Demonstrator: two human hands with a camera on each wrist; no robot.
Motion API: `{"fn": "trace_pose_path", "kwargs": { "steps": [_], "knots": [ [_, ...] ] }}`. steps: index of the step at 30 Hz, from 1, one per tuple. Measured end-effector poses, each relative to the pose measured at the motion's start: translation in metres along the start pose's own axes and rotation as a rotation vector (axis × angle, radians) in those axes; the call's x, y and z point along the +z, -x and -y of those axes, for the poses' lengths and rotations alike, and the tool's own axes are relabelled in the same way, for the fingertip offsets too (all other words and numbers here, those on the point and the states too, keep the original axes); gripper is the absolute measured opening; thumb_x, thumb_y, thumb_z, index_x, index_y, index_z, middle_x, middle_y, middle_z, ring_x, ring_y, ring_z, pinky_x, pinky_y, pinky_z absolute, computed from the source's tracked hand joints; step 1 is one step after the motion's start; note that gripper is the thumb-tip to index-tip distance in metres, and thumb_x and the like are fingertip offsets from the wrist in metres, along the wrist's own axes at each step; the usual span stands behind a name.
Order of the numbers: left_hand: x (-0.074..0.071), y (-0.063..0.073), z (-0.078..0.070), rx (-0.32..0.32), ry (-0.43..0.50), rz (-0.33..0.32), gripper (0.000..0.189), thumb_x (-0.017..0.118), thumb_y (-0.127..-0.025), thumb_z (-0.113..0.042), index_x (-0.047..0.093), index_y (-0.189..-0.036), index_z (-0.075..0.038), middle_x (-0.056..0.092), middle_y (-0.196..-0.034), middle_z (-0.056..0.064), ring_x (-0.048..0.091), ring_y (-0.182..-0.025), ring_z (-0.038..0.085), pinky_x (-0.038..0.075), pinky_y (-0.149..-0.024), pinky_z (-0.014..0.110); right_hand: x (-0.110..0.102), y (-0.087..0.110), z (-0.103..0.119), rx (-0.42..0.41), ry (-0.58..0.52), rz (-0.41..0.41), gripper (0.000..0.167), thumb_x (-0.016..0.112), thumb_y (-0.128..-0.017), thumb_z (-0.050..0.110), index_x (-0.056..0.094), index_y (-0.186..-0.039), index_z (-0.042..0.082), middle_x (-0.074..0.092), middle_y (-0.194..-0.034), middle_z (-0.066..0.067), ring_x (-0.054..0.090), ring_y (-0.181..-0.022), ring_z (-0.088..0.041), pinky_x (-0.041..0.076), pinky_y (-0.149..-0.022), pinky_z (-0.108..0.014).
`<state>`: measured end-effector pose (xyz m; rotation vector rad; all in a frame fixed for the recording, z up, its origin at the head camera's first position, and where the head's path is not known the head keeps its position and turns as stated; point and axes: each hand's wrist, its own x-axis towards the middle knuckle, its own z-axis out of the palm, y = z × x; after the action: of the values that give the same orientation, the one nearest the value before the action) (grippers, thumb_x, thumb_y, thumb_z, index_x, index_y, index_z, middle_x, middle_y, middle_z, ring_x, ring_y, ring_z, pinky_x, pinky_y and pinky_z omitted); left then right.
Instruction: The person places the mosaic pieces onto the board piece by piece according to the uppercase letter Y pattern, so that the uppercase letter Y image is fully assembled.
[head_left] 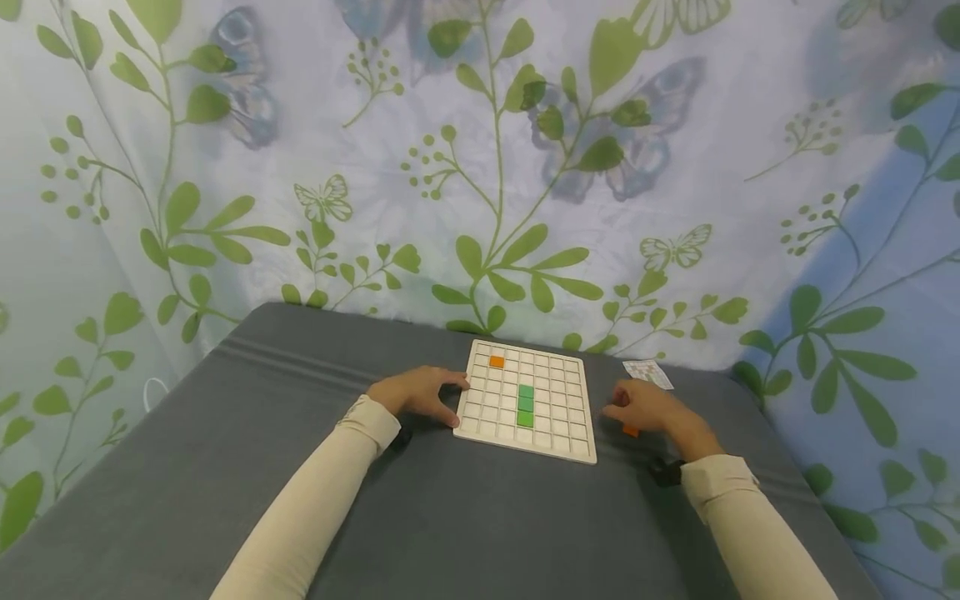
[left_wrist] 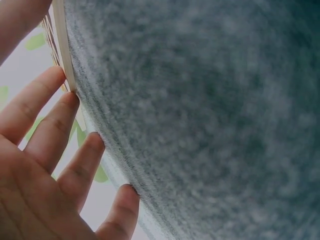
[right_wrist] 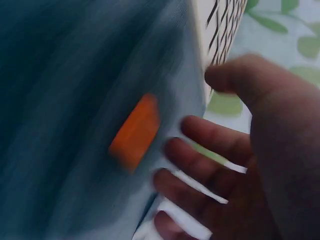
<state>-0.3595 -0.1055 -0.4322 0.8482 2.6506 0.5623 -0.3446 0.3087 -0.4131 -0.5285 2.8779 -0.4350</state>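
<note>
A pale grid board (head_left: pixel 558 412) lies on the grey cloth, with three green tiles (head_left: pixel 525 404) in a column near its middle and one orange tile (head_left: pixel 497 362) toward its far left. My left hand (head_left: pixel 416 393) rests at the board's left edge, thumb at the near corner. In the left wrist view, fingertips touch the board's side (left_wrist: pixel 62 45), and the fingers are spread and fairly straight. Right of the board hovers my right hand (head_left: pixel 645 406), its fingers loosely bent around nothing. A loose orange tile (right_wrist: pixel 135 132), blurred, lies on the cloth apart from those fingers.
A small printed card (head_left: pixel 648 373) lies beyond the right hand, near the table's far edge. The grey cloth (head_left: pixel 480 525) covers the table. A leaf-patterned curtain (head_left: pixel 375 167) hangs behind it, and a thin white loop (head_left: pixel 153 392) shows at the left edge.
</note>
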Motion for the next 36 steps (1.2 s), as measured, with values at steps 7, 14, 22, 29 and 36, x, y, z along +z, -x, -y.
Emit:
{"fn": "trace_pose_path", "kwargs": {
  "steps": [7, 14, 22, 29, 36],
  "knots": [
    [-0.001, 0.000, 0.001, -0.013, 0.005, 0.002, 0.069, 0.085, -0.085, -0.035, 0.057, -0.146, -0.019, 0.042, -0.157, 0.001, 0.037, -0.144, 0.027, 0.034, -0.114, 0.044, 0.004, 0.038, -0.029, -0.077, -0.037, -0.016, 0.029, 0.081, -0.087, 0.020, 0.063, -0.100, 0.002, 0.062, -0.086, -0.001, 0.059, -0.076, -0.018, 0.051, -0.070, -0.042],
    [-0.002, 0.000, 0.001, -0.022, 0.016, 0.001, 0.069, 0.085, -0.084, -0.036, 0.058, -0.145, -0.020, 0.044, -0.156, 0.000, 0.039, -0.143, 0.026, 0.036, -0.113, 0.045, 0.015, 0.039, -0.032, -0.047, -0.005, -0.113, 0.021, 0.077, -0.085, 0.017, 0.065, -0.095, 0.004, 0.062, -0.082, 0.001, 0.057, -0.073, -0.015, 0.050, -0.069, -0.040],
    [0.001, -0.003, 0.001, -0.012, -0.003, 0.001, 0.070, 0.085, -0.083, -0.038, 0.058, -0.145, -0.021, 0.043, -0.157, -0.001, 0.038, -0.144, 0.026, 0.035, -0.114, 0.045, 0.013, 0.027, -0.014, -0.025, 0.003, -0.134, 0.019, 0.073, -0.087, 0.013, 0.066, -0.102, 0.003, 0.064, -0.092, -0.004, 0.061, -0.082, -0.022, 0.053, -0.075, -0.047],
    [-0.001, -0.001, 0.000, -0.020, 0.011, 0.000, 0.070, 0.086, -0.083, -0.037, 0.058, -0.145, -0.020, 0.042, -0.158, -0.001, 0.037, -0.144, 0.027, 0.035, -0.114, 0.045, 0.013, -0.028, 0.030, -0.078, -0.044, -0.115, 0.023, 0.071, -0.092, 0.012, 0.067, -0.111, 0.000, 0.066, -0.102, -0.010, 0.064, -0.095, -0.029, 0.054, -0.081, -0.048],
    [0.002, -0.002, -0.001, -0.017, 0.015, -0.007, 0.069, 0.087, -0.082, -0.035, 0.059, -0.143, -0.019, 0.042, -0.157, -0.001, 0.037, -0.144, 0.026, 0.034, -0.115, 0.044, 0.026, -0.076, 0.073, -0.103, -0.078, -0.098, 0.025, 0.072, -0.095, 0.019, 0.068, -0.114, 0.003, 0.067, -0.105, -0.007, 0.064, -0.096, -0.025, 0.054, -0.085, -0.045]
  ]
}}
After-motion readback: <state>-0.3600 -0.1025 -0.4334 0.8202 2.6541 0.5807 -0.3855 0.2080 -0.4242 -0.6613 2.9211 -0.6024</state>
